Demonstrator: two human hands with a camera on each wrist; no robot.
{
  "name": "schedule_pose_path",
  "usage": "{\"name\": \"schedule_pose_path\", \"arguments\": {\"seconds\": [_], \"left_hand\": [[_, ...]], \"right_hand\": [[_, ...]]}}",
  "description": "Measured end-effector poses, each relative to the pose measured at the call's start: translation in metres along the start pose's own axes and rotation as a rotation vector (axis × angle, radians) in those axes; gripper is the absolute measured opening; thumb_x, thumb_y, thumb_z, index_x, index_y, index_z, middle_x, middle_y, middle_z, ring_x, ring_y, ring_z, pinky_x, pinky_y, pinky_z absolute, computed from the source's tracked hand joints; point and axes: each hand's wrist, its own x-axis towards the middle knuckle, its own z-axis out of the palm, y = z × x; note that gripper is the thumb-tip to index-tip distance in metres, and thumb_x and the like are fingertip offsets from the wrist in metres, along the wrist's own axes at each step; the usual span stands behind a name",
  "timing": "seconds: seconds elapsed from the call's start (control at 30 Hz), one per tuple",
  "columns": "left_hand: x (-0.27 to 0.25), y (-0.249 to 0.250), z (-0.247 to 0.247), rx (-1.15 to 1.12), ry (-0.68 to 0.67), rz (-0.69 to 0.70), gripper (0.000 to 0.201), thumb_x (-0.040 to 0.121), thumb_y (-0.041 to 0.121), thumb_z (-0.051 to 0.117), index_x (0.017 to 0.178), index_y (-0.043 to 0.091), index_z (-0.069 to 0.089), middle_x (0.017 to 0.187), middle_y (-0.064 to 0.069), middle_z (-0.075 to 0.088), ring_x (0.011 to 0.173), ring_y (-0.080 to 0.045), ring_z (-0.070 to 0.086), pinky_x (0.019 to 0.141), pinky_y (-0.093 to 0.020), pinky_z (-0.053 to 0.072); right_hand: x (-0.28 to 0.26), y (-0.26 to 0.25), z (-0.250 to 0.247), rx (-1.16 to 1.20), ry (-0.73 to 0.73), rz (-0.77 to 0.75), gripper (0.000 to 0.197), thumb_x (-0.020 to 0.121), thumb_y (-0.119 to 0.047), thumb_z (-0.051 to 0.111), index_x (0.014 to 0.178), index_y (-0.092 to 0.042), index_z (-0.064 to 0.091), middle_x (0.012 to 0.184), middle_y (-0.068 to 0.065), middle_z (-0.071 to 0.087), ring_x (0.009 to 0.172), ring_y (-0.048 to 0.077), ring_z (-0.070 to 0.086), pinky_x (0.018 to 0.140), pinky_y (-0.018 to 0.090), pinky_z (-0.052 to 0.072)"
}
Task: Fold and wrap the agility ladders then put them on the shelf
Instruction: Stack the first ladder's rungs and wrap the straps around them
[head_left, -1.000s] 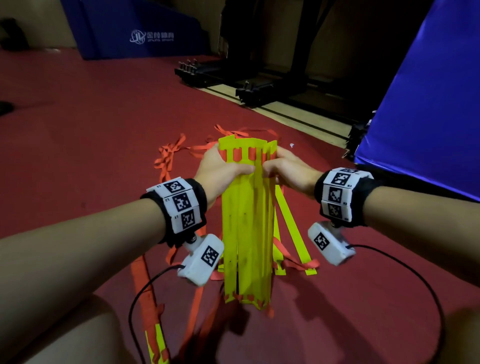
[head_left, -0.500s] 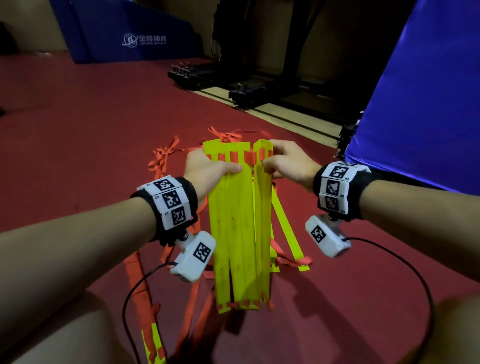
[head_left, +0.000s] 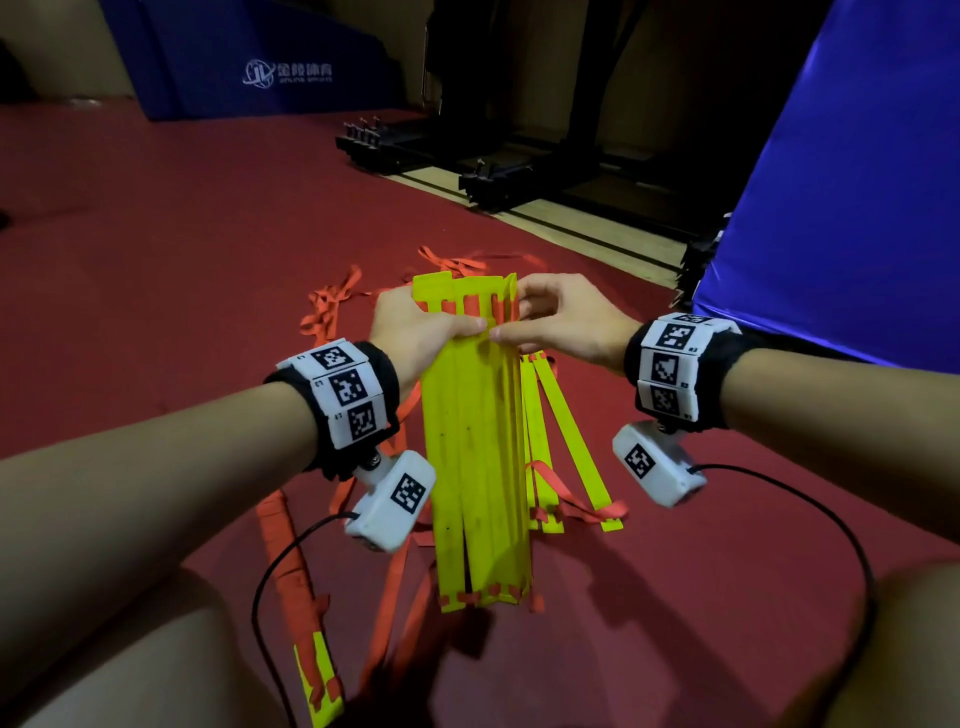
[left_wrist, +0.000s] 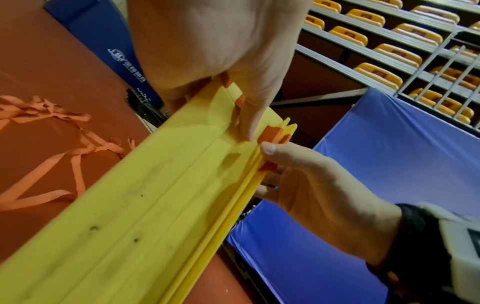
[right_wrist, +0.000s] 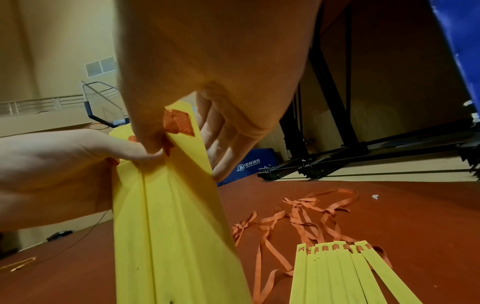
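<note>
Your left hand (head_left: 415, 332) and right hand (head_left: 563, 322) both pinch the top end of the gathered yellow rungs (head_left: 475, 441), thumbs meeting on the front face, with the bundle hanging upright above the red floor (head_left: 156, 260). The flat slats look light and fairly stiff but smooth, so they will likely slide and fan apart; grip near the slotted ends, where the orange webbing (head_left: 470, 304) threads through. That webbing is limp and tangles easily. More rungs (head_left: 566, 441) lie on the floor just behind, with loose straps (head_left: 332, 306) beyond.
</note>
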Motion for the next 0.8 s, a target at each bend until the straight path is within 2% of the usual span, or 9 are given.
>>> {"name": "schedule_pose_path", "arguments": {"seconds": [0.07, 0.1, 0.2, 0.3, 0.4, 0.5, 0.6, 0.7, 0.8], "left_hand": [[0.0, 0.002, 0.0, -0.025, -0.015, -0.03, 0.028, 0.07, 0.003, 0.091, 0.095, 0.005, 0.078, 0.092, -0.009, 0.08, 0.087, -0.026, 0.077, 0.082, -0.045, 0.064], [-0.001, 0.003, 0.0, -0.029, -0.036, -0.036, 0.029, 0.071, 0.003, 0.091, 0.097, 0.005, 0.078, 0.093, -0.008, 0.08, 0.087, -0.026, 0.078, 0.082, -0.044, 0.064], [-0.004, 0.003, 0.004, -0.016, -0.083, -0.034, 0.031, 0.073, 0.004, 0.09, 0.101, 0.003, 0.078, 0.094, -0.009, 0.08, 0.085, -0.023, 0.078, 0.079, -0.039, 0.063], [-0.004, 0.005, 0.005, -0.012, -0.104, -0.038, 0.032, 0.072, 0.005, 0.091, 0.1, 0.0, 0.076, 0.094, -0.01, 0.079, 0.083, -0.023, 0.077, 0.076, -0.038, 0.063], [-0.003, 0.005, 0.004, -0.002, -0.107, -0.03, 0.024, 0.072, 0.003, 0.09, 0.091, 0.007, 0.075, 0.084, -0.003, 0.077, 0.067, -0.012, 0.073, 0.065, -0.027, 0.057], [-0.005, 0.006, 0.001, -0.027, -0.084, -0.018, 0.027, 0.074, 0.001, 0.089, 0.098, 0.003, 0.076, 0.084, -0.003, 0.077, 0.064, -0.007, 0.072, 0.057, -0.022, 0.055], [-0.003, 0.005, -0.001, -0.021, -0.066, -0.021, 0.028, 0.074, 0.002, 0.089, 0.099, 0.002, 0.078, 0.087, -0.004, 0.079, 0.069, -0.01, 0.073, 0.067, -0.027, 0.06], [-0.003, 0.005, -0.001, -0.015, -0.051, -0.03, 0.024, 0.073, 0.002, 0.089, 0.094, 0.004, 0.079, 0.089, -0.006, 0.08, 0.071, -0.013, 0.072, 0.073, -0.032, 0.06], [-0.004, 0.006, -0.002, -0.004, -0.053, -0.028, 0.023, 0.074, 0.002, 0.088, 0.094, 0.005, 0.079, 0.09, -0.005, 0.08, 0.073, -0.014, 0.073, 0.073, -0.031, 0.061]], "right_hand": [[0.001, -0.002, 0.002, -0.003, 0.006, 0.019, 0.018, 0.088, -0.002, 0.072, 0.105, 0.003, 0.066, 0.086, 0.015, 0.061, 0.077, 0.021, 0.062, 0.081, 0.047, 0.059], [0.0, -0.004, 0.005, 0.003, 0.01, 0.019, 0.014, 0.088, 0.001, 0.066, 0.103, 0.0, 0.067, 0.087, 0.018, 0.061, 0.077, 0.024, 0.059, 0.075, 0.046, 0.056], [0.001, -0.009, 0.009, 0.05, 0.041, 0.026, 0.016, 0.075, -0.005, 0.054, 0.089, -0.007, 0.061, 0.076, 0.012, 0.049, 0.072, 0.024, 0.043, 0.067, 0.038, 0.036], [0.0, -0.011, 0.009, 0.078, 0.059, 0.041, 0.027, 0.063, -0.008, 0.05, 0.088, -0.008, 0.059, 0.07, 0.009, 0.045, 0.068, 0.022, 0.039, 0.064, 0.034, 0.032], [-0.001, -0.009, 0.007, 0.094, 0.048, 0.071, 0.014, 0.066, -0.005, 0.052, 0.079, -0.01, 0.055, 0.059, -0.004, 0.045, 0.058, 0.017, 0.039, 0.056, 0.03, 0.03], [-0.001, -0.008, 0.009, 0.037, 0.006, 0.027, 0.014, 0.075, -0.004, 0.064, 0.082, -0.015, 0.06, 0.075, 0.002, 0.059, 0.07, 0.019, 0.053, 0.063, 0.03, 0.041], [-0.001, -0.004, 0.007, 0.009, -0.067, 0.0, 0.033, 0.081, 0.008, 0.071, 0.1, -0.018, 0.066, 0.1, 0.013, 0.067, 0.089, 0.023, 0.061, 0.079, 0.04, 0.053], [0.0, -0.002, 0.002, 0.016, -0.096, 0.026, 0.033, 0.081, 0.003, 0.079, 0.11, -0.005, 0.068, 0.113, 0.023, 0.07, 0.094, 0.022, 0.066, 0.093, 0.043, 0.058], [0.0, -0.001, -0.007, 0.045, -0.118, 0.053, 0.041, 0.079, -0.005, 0.085, 0.118, -0.004, 0.07, 0.114, 0.018, 0.073, 0.094, 0.016, 0.07, 0.09, 0.038, 0.061]]}}
